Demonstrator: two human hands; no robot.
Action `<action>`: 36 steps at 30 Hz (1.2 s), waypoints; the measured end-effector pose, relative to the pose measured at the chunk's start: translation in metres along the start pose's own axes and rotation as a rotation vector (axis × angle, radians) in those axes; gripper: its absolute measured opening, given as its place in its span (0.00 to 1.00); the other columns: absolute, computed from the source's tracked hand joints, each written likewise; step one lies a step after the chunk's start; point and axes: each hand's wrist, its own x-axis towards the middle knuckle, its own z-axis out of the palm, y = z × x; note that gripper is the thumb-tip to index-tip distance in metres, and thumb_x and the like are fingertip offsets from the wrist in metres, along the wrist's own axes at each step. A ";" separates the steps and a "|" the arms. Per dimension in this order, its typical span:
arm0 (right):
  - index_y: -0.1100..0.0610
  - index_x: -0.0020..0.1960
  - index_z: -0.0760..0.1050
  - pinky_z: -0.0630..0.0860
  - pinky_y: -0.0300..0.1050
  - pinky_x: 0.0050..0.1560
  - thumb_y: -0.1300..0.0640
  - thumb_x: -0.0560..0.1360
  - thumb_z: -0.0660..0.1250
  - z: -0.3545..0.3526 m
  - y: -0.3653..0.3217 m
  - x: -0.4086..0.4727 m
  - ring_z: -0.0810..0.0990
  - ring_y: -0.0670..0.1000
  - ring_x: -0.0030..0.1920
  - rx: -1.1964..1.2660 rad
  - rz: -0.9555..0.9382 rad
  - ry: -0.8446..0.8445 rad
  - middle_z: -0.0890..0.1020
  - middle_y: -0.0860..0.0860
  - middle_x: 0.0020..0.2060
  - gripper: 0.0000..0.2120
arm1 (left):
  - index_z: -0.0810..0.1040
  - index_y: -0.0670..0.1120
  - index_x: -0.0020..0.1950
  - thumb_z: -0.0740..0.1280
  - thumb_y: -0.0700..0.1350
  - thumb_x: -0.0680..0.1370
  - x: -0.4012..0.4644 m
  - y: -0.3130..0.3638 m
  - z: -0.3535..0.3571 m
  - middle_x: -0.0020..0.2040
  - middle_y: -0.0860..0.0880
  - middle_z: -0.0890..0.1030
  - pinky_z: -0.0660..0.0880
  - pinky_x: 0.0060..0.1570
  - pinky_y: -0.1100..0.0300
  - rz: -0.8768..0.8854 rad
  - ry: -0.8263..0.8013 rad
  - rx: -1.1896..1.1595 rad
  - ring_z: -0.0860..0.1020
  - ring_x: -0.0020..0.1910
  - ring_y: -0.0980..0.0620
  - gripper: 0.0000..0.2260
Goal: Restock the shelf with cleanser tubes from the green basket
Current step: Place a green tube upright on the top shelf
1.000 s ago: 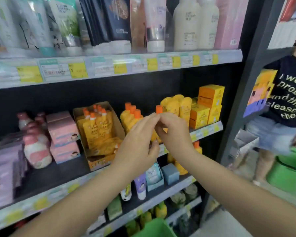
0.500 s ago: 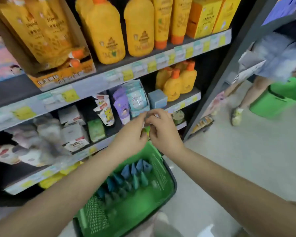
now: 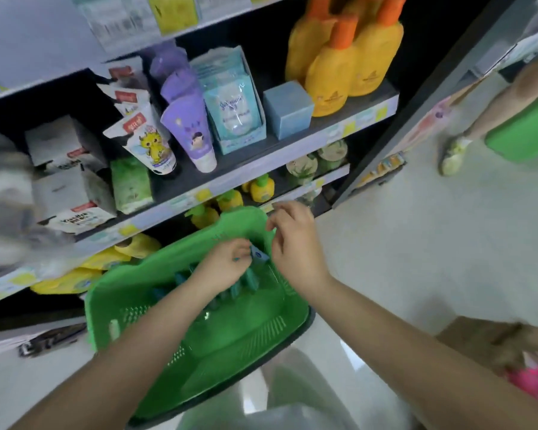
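two bare forearms are seen, entering from the bottom edge. no sleeves are worn as far as the arms are shown. the left hand (image 3: 227, 262) and the right hand (image 3: 295, 243) are bare: no gloves, rings, watch or wristbands are seen. the fingernails are blurred. a patch of pink cloth (image 3: 531, 380) is seen at the lower right, its wearer unclear.

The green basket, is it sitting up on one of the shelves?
No, the green basket stands on the floor below the shelves, with both hands reaching into it.
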 end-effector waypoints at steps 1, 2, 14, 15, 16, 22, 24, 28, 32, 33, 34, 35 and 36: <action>0.63 0.39 0.76 0.69 0.50 0.52 0.72 0.59 0.59 0.006 0.008 -0.004 0.76 0.63 0.49 -0.019 -0.001 -0.021 0.78 0.61 0.47 0.12 | 0.75 0.40 0.61 0.62 0.37 0.76 0.013 -0.017 0.009 0.59 0.44 0.79 0.71 0.58 0.59 -0.082 -0.032 0.042 0.77 0.56 0.50 0.14; 0.62 0.40 0.76 0.70 0.55 0.54 0.71 0.59 0.60 0.012 0.016 -0.008 0.77 0.63 0.49 -0.049 -0.004 -0.042 0.79 0.60 0.47 0.13 | 0.77 0.39 0.57 0.61 0.38 0.76 0.025 -0.033 0.018 0.55 0.43 0.80 0.72 0.53 0.58 -0.142 -0.060 0.108 0.77 0.53 0.48 0.11; 0.59 0.49 0.79 0.45 0.67 0.64 0.70 0.59 0.69 0.040 0.072 -0.037 0.74 0.60 0.61 -0.309 0.027 -0.128 0.79 0.58 0.56 0.19 | 0.75 0.41 0.57 0.60 0.47 0.76 0.154 -0.199 0.155 0.51 0.44 0.80 0.77 0.52 0.51 -0.437 -0.094 0.244 0.78 0.49 0.45 0.14; 0.59 0.49 0.79 0.45 0.67 0.64 0.69 0.61 0.67 0.041 0.075 -0.038 0.74 0.60 0.61 -0.303 0.025 -0.131 0.79 0.58 0.56 0.17 | 0.75 0.43 0.58 0.59 0.50 0.75 0.168 -0.221 0.168 0.53 0.45 0.80 0.77 0.54 0.51 -0.454 -0.083 0.250 0.78 0.50 0.46 0.17; 0.59 0.49 0.79 0.46 0.67 0.64 0.67 0.63 0.63 0.041 0.077 -0.038 0.74 0.60 0.61 -0.299 0.025 -0.130 0.79 0.58 0.56 0.16 | 0.75 0.44 0.58 0.59 0.51 0.73 0.178 -0.239 0.178 0.55 0.47 0.80 0.76 0.55 0.51 -0.466 -0.071 0.265 0.78 0.52 0.46 0.18; 0.58 0.48 0.78 0.48 0.65 0.66 0.59 0.65 0.50 0.038 0.085 -0.035 0.73 0.58 0.60 -0.270 0.057 -0.106 0.80 0.55 0.55 0.21 | 0.75 0.37 0.59 0.58 0.44 0.79 0.135 -0.149 0.145 0.56 0.39 0.79 0.74 0.56 0.51 -0.383 -0.055 0.370 0.77 0.55 0.41 0.14; 0.58 0.48 0.78 0.48 0.64 0.65 0.59 0.65 0.50 0.036 0.084 -0.034 0.74 0.59 0.59 -0.270 0.058 -0.102 0.80 0.55 0.54 0.21 | 0.76 0.36 0.56 0.58 0.44 0.79 0.122 -0.129 0.135 0.53 0.38 0.79 0.74 0.52 0.53 -0.410 -0.050 0.400 0.77 0.53 0.41 0.14; 0.59 0.48 0.78 0.48 0.65 0.65 0.59 0.65 0.50 0.031 0.072 -0.033 0.75 0.59 0.58 -0.276 0.056 -0.101 0.80 0.55 0.53 0.21 | 0.76 0.37 0.43 0.61 0.45 0.77 0.091 -0.101 0.113 0.38 0.42 0.76 0.71 0.39 0.57 -0.323 -0.066 0.430 0.77 0.42 0.43 0.11; 0.60 0.49 0.78 0.48 0.66 0.65 0.65 0.63 0.60 0.022 0.056 -0.028 0.76 0.60 0.58 -0.257 0.047 -0.116 0.80 0.56 0.52 0.17 | 0.66 0.46 0.30 0.61 0.44 0.77 0.050 -0.066 0.079 0.29 0.49 0.68 0.61 0.28 0.60 -0.129 -0.040 0.416 0.70 0.31 0.49 0.16; 0.60 0.49 0.78 0.48 0.67 0.65 0.66 0.62 0.63 0.019 0.052 -0.027 0.76 0.60 0.58 -0.250 0.047 -0.123 0.80 0.56 0.52 0.17 | 0.65 0.46 0.29 0.61 0.43 0.77 0.038 -0.057 0.068 0.30 0.49 0.68 0.61 0.29 0.60 -0.076 -0.024 0.409 0.69 0.31 0.50 0.16; 0.61 0.49 0.78 0.49 0.68 0.65 0.68 0.62 0.65 0.016 0.047 -0.025 0.76 0.61 0.58 -0.249 0.047 -0.127 0.80 0.57 0.52 0.16 | 0.66 0.45 0.29 0.61 0.43 0.77 0.026 -0.047 0.056 0.32 0.49 0.68 0.62 0.32 0.59 -0.025 -0.007 0.401 0.69 0.32 0.50 0.16; 0.61 0.50 0.78 0.50 0.70 0.65 0.69 0.62 0.66 0.013 0.041 -0.023 0.76 0.61 0.58 -0.253 0.051 -0.129 0.80 0.57 0.52 0.17 | 0.70 0.43 0.31 0.62 0.43 0.77 0.014 -0.038 0.044 0.36 0.49 0.69 0.66 0.35 0.58 0.029 0.014 0.383 0.70 0.35 0.50 0.15; 0.61 0.50 0.78 0.51 0.71 0.66 0.69 0.62 0.66 0.010 0.035 -0.021 0.76 0.61 0.58 -0.259 0.061 -0.134 0.79 0.57 0.53 0.17 | 0.74 0.40 0.34 0.62 0.43 0.77 0.003 -0.029 0.031 0.42 0.47 0.71 0.69 0.41 0.56 0.076 0.041 0.363 0.72 0.40 0.49 0.12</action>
